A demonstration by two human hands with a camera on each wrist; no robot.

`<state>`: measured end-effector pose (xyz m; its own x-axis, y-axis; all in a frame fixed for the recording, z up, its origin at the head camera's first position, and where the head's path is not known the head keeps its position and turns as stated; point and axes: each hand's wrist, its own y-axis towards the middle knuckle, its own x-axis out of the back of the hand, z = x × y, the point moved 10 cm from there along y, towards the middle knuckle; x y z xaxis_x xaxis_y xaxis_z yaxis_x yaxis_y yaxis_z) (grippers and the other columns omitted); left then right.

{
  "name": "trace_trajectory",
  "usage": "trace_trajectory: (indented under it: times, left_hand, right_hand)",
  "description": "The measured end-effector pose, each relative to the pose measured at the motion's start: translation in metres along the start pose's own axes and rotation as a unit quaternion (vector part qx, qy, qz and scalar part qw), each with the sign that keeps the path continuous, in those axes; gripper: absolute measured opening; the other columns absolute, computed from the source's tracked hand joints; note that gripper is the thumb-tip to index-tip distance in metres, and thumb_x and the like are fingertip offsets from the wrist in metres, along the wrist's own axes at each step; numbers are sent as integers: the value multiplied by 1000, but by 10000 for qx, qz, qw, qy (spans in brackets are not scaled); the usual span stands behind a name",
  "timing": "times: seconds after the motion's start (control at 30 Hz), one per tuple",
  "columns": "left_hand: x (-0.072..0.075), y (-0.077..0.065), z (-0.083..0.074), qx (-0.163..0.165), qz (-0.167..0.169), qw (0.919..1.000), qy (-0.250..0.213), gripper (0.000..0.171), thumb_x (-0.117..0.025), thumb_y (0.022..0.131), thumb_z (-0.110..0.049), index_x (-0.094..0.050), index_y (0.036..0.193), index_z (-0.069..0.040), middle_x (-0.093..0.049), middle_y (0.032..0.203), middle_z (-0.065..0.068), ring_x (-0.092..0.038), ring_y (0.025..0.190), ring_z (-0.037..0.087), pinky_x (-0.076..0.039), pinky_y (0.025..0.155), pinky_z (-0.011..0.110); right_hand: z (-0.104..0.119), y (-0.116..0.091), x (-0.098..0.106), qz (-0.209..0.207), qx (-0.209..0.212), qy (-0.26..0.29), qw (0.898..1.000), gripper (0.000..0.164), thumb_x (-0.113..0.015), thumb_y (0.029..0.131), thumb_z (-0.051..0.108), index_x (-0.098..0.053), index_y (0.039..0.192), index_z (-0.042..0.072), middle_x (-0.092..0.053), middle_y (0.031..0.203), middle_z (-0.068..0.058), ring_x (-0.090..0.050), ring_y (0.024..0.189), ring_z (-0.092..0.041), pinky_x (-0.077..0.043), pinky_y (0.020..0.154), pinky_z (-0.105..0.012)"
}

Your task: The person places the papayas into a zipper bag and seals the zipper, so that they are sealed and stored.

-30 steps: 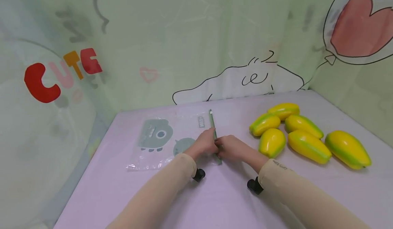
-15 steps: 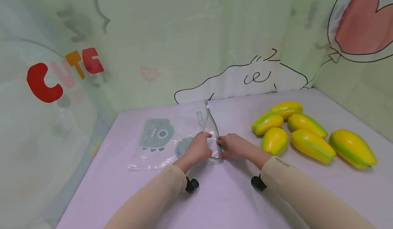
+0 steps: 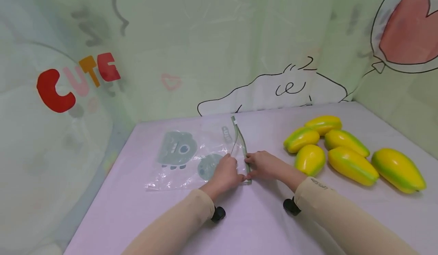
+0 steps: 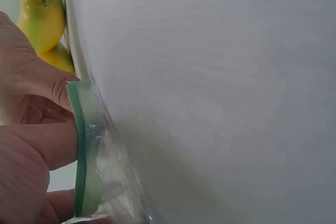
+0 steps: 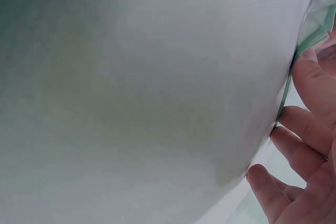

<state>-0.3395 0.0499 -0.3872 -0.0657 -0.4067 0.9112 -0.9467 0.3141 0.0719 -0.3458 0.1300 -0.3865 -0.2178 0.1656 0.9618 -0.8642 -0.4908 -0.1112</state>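
A clear zip bag (image 3: 186, 171) with grey-green cartoon prints lies flat on the table, its green zip edge toward the right. That edge is parted into a narrow gap. My left hand (image 3: 224, 175) grips the near layer of the bag's mouth, thumb by the near end of the zip. My right hand (image 3: 267, 165) holds the other side of the green strip (image 3: 244, 143) with thumb and fingers. In the left wrist view, fingers (image 4: 58, 142) meet the green strip. Fingertips (image 5: 291, 116) touch the strip's edge in the right wrist view.
Several yellow-green papayas (image 3: 352, 165) lie on the right side of the lilac-covered table (image 3: 260, 224); the nearest papaya (image 3: 309, 160) is close to my right forearm. Printed curtains (image 3: 212, 38) stand behind and at both sides.
My hands were together at the zip edge, then moved apart, parting the bag's mouth. Since then my left hand has shifted slightly nearer me and right, and the gap looks narrower. The papayas stay put.
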Motion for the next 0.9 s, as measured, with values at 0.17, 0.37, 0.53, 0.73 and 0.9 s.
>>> trace_trajectory:
  times: [0.17, 0.37, 0.53, 0.73, 0.9]
  left_hand:
    - [3, -12, 5, 134, -75, 9996, -246, 43, -89, 76, -22, -68, 100, 8, -69, 109, 19, -66, 103, 31, -56, 92, 39]
    - [7, -20, 5, 191, -177, 9995, -190, 44, -89, 76, -22, -68, 102, 7, -70, 110, 19, -66, 105, 31, -56, 92, 40]
    - [6, -19, 7, 290, -161, 9994, -69, 44, -91, 74, -27, -71, 99, 3, -72, 109, 18, -69, 100, 32, -58, 84, 41]
    - [6, -20, 12, 482, -97, 9988, -58, 41, -91, 74, -31, -74, 95, 0, -72, 100, 13, -68, 90, 30, -56, 76, 39]
    - [7, -20, 11, 427, -76, 9990, 51, 33, -90, 75, -32, -78, 90, -5, -74, 104, 12, -67, 85, 28, -55, 72, 37]
  right_hand:
    - [-3, -3, 0, 44, -247, -22, 9997, 61, -82, 86, 31, -65, 133, -2, -58, 145, -24, -55, 131, -46, -44, 113, -55]
    - [-7, -3, -5, 131, -523, -9, 9985, 62, -81, 86, 35, -65, 135, 0, -55, 149, -22, -51, 135, -47, -42, 114, -57]
    - [-8, -3, -9, 172, -605, 69, 9980, 63, -81, 86, 35, -64, 136, 1, -53, 151, -22, -50, 136, -46, -42, 115, -56]
    - [-8, -4, -8, 178, -562, 69, 9982, 63, -81, 86, 35, -64, 135, 0, -53, 150, -23, -50, 137, -46, -42, 115, -56]
    - [-6, -3, -7, 184, -498, 126, 9985, 62, -81, 87, 33, -64, 135, -1, -53, 150, -25, -50, 137, -46, -42, 115, -55]
